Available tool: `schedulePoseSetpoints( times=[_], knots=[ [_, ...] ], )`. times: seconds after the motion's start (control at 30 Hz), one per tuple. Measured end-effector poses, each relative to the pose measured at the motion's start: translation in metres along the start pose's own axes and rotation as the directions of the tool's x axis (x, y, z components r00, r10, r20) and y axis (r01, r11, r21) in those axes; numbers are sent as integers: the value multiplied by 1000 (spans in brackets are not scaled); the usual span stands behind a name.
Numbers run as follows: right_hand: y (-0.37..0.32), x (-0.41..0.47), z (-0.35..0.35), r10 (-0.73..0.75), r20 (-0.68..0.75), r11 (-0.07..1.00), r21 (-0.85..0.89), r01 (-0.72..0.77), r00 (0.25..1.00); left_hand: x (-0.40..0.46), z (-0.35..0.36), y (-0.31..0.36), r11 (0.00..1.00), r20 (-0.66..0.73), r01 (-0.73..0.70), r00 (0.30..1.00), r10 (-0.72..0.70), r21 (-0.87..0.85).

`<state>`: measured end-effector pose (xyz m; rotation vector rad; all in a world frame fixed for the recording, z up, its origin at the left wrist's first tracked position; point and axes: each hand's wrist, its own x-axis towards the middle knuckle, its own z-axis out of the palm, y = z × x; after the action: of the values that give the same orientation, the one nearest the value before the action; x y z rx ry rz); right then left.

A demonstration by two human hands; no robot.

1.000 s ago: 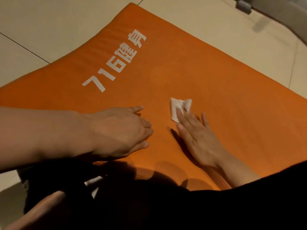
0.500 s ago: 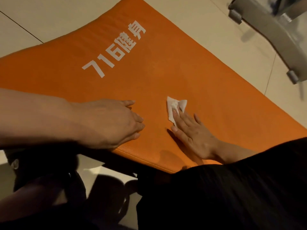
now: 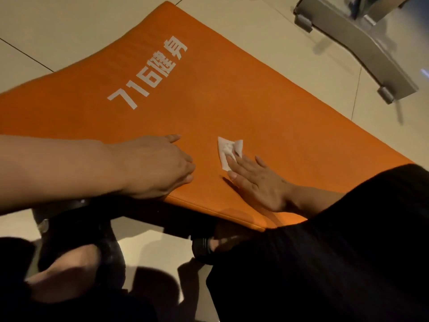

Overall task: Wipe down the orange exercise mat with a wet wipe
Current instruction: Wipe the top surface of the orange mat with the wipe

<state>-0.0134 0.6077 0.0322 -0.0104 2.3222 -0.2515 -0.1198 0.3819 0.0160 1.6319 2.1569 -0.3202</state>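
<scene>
Wipe (image 3: 228, 151) (under right hand (image 3: 257, 184)) unmoved

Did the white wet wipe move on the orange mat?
Yes, slightly: the white wet wipe slid away from the white lettering, toward the orange mat's near edge.

Wipe (image 3: 228, 149) on mat (image 3: 267, 108); hands beside.

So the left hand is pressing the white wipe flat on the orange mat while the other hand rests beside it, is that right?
Not quite. The head view shows the right hand pressing the white wipe flat on the orange mat, fingers straight over it. The left hand is the one resting beside it on the mat, apart from the wipe.
</scene>
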Motion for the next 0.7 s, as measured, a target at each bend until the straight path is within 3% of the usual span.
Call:
schedulePoseSetpoints(
  times=[0.07, 0.17, 0.3, 0.4, 0.47, 0.57, 0.63, 0.7],
  knots=[
    [12, -21, 11, 128, 33, 983, -136, -123, 991, 1, -14, 21, 1000, -13, 18, 1000, -18, 7],
    [13, -25, 14, 151, 89, 959, -254, -124, 984, 6, -23, 47, 981, -75, 159, 983, -168, -113],
    [-15, 4, 1, 42, -27, 986, 160, -37, 999, 12, -21, 49, 948, -153, 261, 945, -290, -183],
    [-34, 7, 5, -32, -70, 972, 232, 48, 997, 17, -16, 47, 910, -156, 309, 920, -359, -276],
    [-17, -9, 11, -10, 37, 996, 87, 6, 999, 15, -15, 42, 890, -159, 323, 908, -387, -321],
    [28, -32, 15, 173, 289, 937, -342, -67, 942, 7, -13, 42, 908, -80, 311, 935, -345, -282],
    [38, -38, 23, 215, 374, 930, -359, -73, 902, 6, 2, 48, 919, 11, 299, 952, -307, -255],
    [26, -34, 28, 125, 370, 956, -294, -12, 921, 8, 13, 47, 907, 89, 318, 948, -305, -277]
  ],
)
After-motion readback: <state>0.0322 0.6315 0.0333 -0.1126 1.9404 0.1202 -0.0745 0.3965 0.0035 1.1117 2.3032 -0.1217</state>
